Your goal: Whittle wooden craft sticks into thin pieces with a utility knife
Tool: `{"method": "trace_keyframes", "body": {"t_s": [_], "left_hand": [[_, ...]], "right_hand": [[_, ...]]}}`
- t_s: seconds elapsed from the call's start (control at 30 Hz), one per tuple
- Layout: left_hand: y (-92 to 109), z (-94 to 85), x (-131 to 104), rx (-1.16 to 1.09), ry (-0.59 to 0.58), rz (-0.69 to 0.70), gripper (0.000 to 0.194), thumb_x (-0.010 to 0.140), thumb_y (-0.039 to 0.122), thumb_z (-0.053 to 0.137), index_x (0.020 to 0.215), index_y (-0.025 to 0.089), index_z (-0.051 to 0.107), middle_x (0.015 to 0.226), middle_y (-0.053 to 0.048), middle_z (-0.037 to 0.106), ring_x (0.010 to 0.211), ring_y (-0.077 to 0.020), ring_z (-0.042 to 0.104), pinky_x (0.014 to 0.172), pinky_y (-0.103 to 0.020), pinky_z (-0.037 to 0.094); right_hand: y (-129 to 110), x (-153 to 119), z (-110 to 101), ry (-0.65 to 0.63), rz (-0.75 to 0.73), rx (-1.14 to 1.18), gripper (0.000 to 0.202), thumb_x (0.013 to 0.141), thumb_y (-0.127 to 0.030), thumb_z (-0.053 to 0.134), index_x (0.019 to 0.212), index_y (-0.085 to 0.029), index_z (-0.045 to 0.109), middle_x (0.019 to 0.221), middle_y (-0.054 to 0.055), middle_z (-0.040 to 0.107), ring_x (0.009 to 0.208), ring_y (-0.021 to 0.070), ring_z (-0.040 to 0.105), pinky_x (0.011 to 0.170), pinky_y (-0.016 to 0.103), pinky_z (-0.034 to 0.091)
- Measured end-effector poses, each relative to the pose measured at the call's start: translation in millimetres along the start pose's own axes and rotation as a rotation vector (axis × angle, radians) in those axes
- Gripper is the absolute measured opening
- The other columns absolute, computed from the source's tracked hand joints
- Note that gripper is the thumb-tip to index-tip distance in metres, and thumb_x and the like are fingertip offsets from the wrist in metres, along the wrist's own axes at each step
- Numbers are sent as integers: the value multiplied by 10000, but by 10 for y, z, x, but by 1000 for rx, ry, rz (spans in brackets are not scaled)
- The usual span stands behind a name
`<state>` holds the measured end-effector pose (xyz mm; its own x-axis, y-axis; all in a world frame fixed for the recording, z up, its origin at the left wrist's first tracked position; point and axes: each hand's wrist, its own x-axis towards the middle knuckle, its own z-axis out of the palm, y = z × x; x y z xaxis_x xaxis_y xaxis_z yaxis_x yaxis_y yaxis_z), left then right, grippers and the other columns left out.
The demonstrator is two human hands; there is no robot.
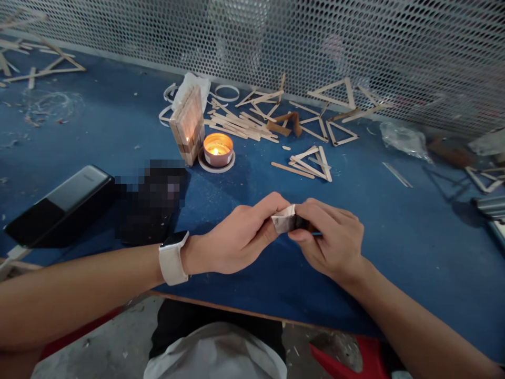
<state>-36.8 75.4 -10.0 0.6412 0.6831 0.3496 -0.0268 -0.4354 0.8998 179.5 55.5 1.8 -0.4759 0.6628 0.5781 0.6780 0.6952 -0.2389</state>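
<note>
Both my hands are close together above the front of the blue table [252, 181]. Between them is a small pale grey folded piece [282, 220], paper or cloth, with a dark part at its right side. My left hand [244, 231], with a watch [173, 258] on its wrist, pinches the pale piece. The fingers of my right hand [335, 234] are closed around the dark end, which they mostly hide. I cannot tell whether it is one thing or two. Beyond my hands, a lit candle [218, 150] burns in a tin beside an upright wooden block [188, 126].
Loose popsicle sticks [240, 123] lie in a pile behind the candle. Several stick triangles [313, 163] are at the back right. A power bank [59, 205] and a blurred dark object [153, 205] lie at the left. A perforated metal screen [252, 42] borders the back.
</note>
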Motion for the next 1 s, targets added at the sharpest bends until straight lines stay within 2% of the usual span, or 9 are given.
{"method": "trace_keyframes", "body": {"t_s": [0.2, 0.3, 0.5, 0.73, 1.0], "left_hand": [[20, 4, 14, -41, 8, -27, 150, 1118, 324, 441, 1008, 227, 471, 798, 66, 460, 648, -85, 423, 631, -237, 383], [44, -7, 14, -38, 3, -55, 165, 1109, 279, 439, 952, 229, 440, 766, 76, 441, 636, -84, 404, 621, -238, 368], [79, -19, 12, -51, -12, -68, 165, 1106, 278, 425, 949, 230, 437, 756, 74, 437, 631, -86, 400, 616, -243, 364], [79, -11, 22, -83, -6, -62, 183, 1107, 280, 446, 934, 226, 425, 733, 89, 405, 618, -77, 383, 606, -234, 351], [64, -15, 16, -29, -21, -75, 167, 1107, 306, 433, 956, 233, 430, 742, 77, 443, 612, -89, 419, 598, -250, 353]], "right_hand": [[7, -4, 10, 45, -17, -19, 404, 1122, -535, 418, 1073, -226, 673, 749, 24, 691, 627, 158, 642, 608, 290, 447], [-1, 12, 18, 24, -18, 2, 400, 1125, -526, 416, 1046, -219, 661, 744, 18, 684, 615, 146, 626, 602, 281, 438], [-33, 35, 4, -34, 21, 40, 452, 1133, -537, 373, 991, -214, 655, 725, 17, 671, 584, 139, 599, 575, 284, 425], [-24, 28, 20, -23, 30, 102, 471, 1137, -541, 358, 997, -201, 653, 707, 10, 647, 590, 127, 585, 560, 278, 402], [-25, 50, 20, -29, 16, 114, 449, 1139, -527, 374, 944, -202, 614, 694, 2, 616, 592, 119, 564, 553, 267, 376]]}}
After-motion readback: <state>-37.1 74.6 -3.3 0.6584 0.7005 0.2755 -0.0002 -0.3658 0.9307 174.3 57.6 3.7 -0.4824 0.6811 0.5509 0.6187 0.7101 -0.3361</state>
